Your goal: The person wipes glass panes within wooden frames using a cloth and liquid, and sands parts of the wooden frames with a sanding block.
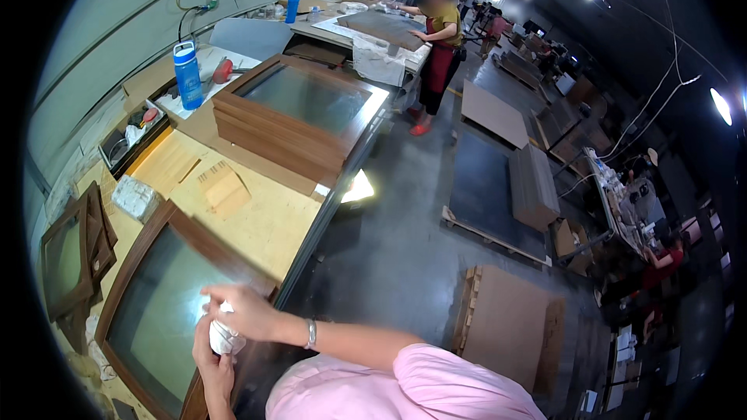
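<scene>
My left hand point(208, 359) is wrapped round a bunched white cloth point(226, 339), probably a rag, above a brown wood-framed glass panel point(166, 311). From the right, my right hand point(250, 314) closes over the top of the same cloth, and a bit of white shows between its fingers. The glass below is greenish and reflects a bright glare. Its frame point(138, 258) lies on a pale wooden worktable point(268, 222). My hands hide the panel's near right part.
Ahead stands a stack of similar framed panels point(284, 132), beside a blue bottle point(187, 78). Smaller frames point(66, 260) lie at the left near a plastic-wrapped white bundle point(136, 197). Flat cardboard point(227, 188) rests on the table. A co-worker point(442, 31) stands at a farther table; loaded pallets point(498, 327) stand right.
</scene>
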Demonstrator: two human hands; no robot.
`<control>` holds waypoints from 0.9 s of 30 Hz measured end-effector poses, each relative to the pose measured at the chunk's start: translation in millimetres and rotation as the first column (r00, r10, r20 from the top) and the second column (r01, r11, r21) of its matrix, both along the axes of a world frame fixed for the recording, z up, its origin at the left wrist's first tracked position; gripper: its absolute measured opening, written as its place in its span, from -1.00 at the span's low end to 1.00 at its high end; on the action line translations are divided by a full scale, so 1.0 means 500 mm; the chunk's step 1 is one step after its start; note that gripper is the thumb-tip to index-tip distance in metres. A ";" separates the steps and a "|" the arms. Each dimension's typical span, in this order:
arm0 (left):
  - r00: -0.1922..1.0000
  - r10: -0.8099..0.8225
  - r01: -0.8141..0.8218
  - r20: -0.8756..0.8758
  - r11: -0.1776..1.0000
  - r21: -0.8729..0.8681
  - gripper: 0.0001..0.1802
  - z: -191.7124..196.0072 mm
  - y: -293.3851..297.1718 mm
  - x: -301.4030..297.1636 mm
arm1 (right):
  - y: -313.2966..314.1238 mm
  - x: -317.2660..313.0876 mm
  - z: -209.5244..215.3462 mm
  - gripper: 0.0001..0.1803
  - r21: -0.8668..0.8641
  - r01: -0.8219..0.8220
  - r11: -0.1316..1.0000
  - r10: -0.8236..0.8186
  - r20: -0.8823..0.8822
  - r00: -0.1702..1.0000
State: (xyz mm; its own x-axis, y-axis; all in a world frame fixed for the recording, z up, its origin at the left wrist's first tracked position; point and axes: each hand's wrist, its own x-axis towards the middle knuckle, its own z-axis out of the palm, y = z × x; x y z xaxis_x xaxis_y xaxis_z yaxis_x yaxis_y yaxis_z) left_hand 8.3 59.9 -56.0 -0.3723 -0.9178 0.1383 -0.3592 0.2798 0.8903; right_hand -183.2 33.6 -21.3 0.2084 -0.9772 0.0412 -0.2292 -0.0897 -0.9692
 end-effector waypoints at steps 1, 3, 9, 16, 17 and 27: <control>0.998 0.065 -0.065 0.003 0.995 -0.077 -0.43 -0.005 -0.009 -0.012 | -0.021 -0.035 -0.012 -0.56 -0.166 0.126 0.978 -0.138 -0.060 0.989; 0.985 0.173 -0.169 0.001 0.967 -0.190 -0.52 0.016 -0.020 -0.028 | -0.076 -0.100 -0.064 -0.54 -0.335 0.280 0.900 -0.367 -0.236 0.900; 0.792 0.106 0.114 0.602 0.942 -0.316 -0.43 0.055 -0.014 -0.234 | -0.204 -0.096 -0.128 -0.44 0.018 0.082 0.996 -0.067 -0.409 0.910; 0.720 0.178 0.088 0.671 0.935 -0.343 -0.22 0.027 0.026 -0.201 | -0.225 -0.063 -0.139 -0.54 0.085 0.018 0.996 0.016 -0.385 0.923; 0.726 0.189 0.072 0.661 0.936 -0.346 -0.23 0.032 0.034 -0.204 | -0.234 -0.074 -0.156 -0.53 0.084 0.006 0.996 0.026 -0.379 0.925; 0.671 0.214 0.205 0.710 0.867 -0.455 -0.29 0.014 -0.003 -0.224 | -0.248 -0.021 -0.172 -0.55 -0.018 0.011 1.000 -0.016 -0.306 0.952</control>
State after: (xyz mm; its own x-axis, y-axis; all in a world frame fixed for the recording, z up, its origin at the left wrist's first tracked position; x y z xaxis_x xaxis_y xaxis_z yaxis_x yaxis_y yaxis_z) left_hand -103.5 58.3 -48.9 -0.5366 -0.8126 0.2276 -0.8178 0.5672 0.0970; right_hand -193.5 -90.3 -107.3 0.2002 -0.9797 -0.0071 -0.5160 -0.0992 -0.8508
